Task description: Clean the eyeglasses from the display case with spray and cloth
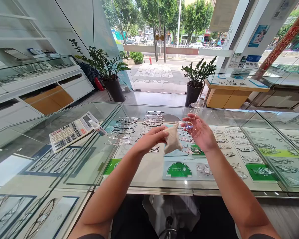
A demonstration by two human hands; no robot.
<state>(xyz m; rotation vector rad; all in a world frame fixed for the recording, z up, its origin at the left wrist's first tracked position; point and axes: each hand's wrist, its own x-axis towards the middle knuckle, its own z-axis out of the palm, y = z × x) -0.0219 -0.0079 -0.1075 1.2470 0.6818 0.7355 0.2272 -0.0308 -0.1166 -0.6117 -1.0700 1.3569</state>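
My left hand is closed on a beige cloth, pinched between thumb and fingers above the glass counter. Close beside it on the right, my right hand has its fingers curled around thin-framed eyeglasses. A bluish glint shows on a lens. The cloth's right edge lies near the eyeglasses; whether they touch I cannot tell. Left of my hands, several eyeglasses lie in rows on the counter. A small white bottle rests next to a large calculator.
The glass display counter holds many frames and a green-and-white sign. A small cup is at its far edge. Beyond stand two potted plants, glass doors, and a wooden display case at right.
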